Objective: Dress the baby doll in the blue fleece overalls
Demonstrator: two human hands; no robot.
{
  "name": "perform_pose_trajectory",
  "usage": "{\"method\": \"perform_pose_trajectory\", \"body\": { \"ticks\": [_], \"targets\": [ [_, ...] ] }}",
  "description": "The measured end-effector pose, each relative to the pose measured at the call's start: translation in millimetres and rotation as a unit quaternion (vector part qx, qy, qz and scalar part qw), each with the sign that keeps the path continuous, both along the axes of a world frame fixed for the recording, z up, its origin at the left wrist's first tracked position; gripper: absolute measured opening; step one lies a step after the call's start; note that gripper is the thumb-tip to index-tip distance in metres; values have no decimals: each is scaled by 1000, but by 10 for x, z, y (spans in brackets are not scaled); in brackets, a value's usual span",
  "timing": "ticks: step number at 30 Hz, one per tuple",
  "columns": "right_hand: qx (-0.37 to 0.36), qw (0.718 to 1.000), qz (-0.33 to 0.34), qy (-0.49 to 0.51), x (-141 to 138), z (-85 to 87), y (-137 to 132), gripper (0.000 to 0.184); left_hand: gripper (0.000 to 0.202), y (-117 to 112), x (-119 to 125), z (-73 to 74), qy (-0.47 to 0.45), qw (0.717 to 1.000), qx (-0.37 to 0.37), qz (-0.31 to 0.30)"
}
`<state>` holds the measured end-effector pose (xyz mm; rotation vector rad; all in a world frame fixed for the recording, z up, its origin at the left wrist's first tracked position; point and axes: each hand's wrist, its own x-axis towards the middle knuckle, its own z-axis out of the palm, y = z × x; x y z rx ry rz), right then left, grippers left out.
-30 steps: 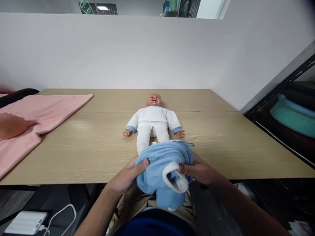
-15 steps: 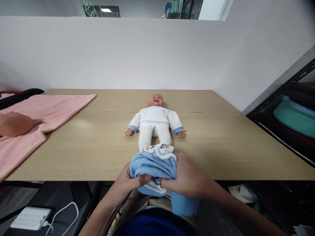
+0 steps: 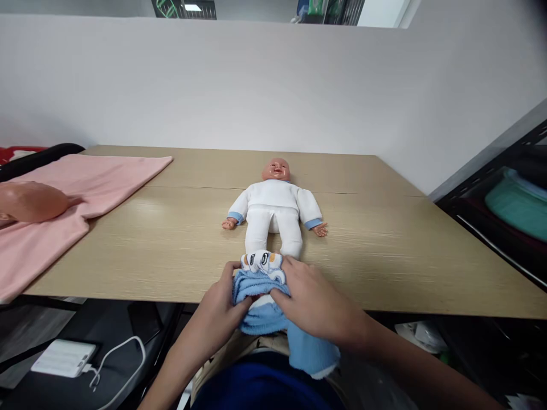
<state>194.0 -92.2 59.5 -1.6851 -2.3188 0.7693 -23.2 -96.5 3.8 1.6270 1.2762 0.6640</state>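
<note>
A baby doll [image 3: 273,196] in a white suit with blue cuffs lies on its back on the table, head toward the wall and legs toward me. Blue terry doll trousers [image 3: 260,319] with white patches and cartoon eyes are bunched around the lower ends of its legs. My left hand [image 3: 224,299] grips the left side of the bunched cloth, thumb inside its edge. My right hand [image 3: 310,299] grips the right side, thumb also at the opening. One blue part of the garment hangs below my right hand. The doll's feet are hidden by cloth and hands.
On the left of the table [image 3: 179,245] a pink cloth [image 3: 106,176] lies under another doll's head [image 3: 36,202]. Below sits a white power bank [image 3: 64,359] with a cable on a black surface. A black shelf [image 3: 453,213] holding green folded cloth [image 3: 519,205] stands at the right.
Both hands have drawn the blue cloth up closer around the doll's lower legs, and its opening is gathered narrower. The view has shifted slightly.
</note>
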Motion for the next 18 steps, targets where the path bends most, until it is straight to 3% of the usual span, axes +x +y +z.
{"method": "perform_pose_trajectory", "body": {
  "ticks": [4, 7, 12, 15, 18],
  "targets": [
    [14, 999, -3, -47, -73, -59, 40, 34, 30, 55, 11, -170, 176, 982, 64, 2],
    [-1, 1000, 29, -11, -52, -104, 73, 48, 25, 92, 48, -249, 220, 966, 136, -3],
    [6, 997, 46, 61, 89, -289, 93, 74, 38, 137, -14, -401, 67, 989, 133, -12],
    [8, 991, 26, 131, 184, -404, 117, 79, 48, 160, -85, -466, -16, 993, 112, -16],
    [28, 982, 16, 189, 258, -495, 181, 77, 56, 217, -111, -437, -79, 991, 104, -33]
  ]
}}
